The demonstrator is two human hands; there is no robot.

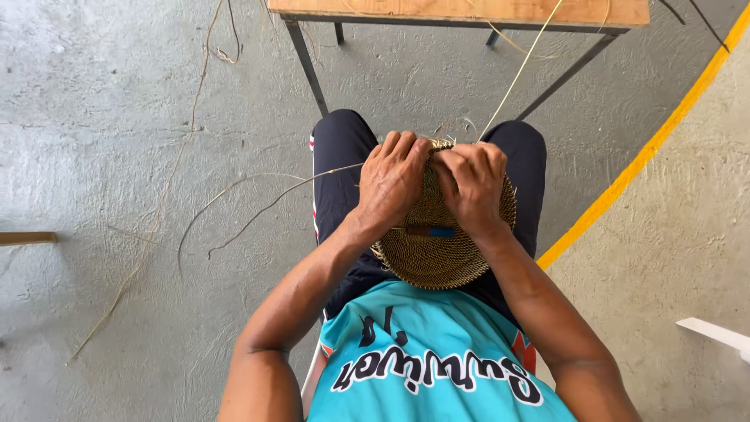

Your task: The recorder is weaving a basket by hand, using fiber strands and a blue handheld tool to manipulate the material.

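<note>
A round woven basket base (430, 250) of tan fibre rests on my lap, tilted toward me. My left hand (394, 181) grips its far rim on the left side, fingers curled over the edge. Close beside it, my right hand (471, 184) pinches the same rim, fingers closed on the weave. A long pale straw strand (522, 64) rises from the rim between my hands toward the table. A thin tool with a blue handle (431, 232) lies across the basket below my hands.
A wooden table (461, 11) with dark metal legs stands just ahead of my knees. Loose straw strands (234, 195) trail over the grey concrete floor on the left. A yellow painted line (648, 148) runs diagonally on the right.
</note>
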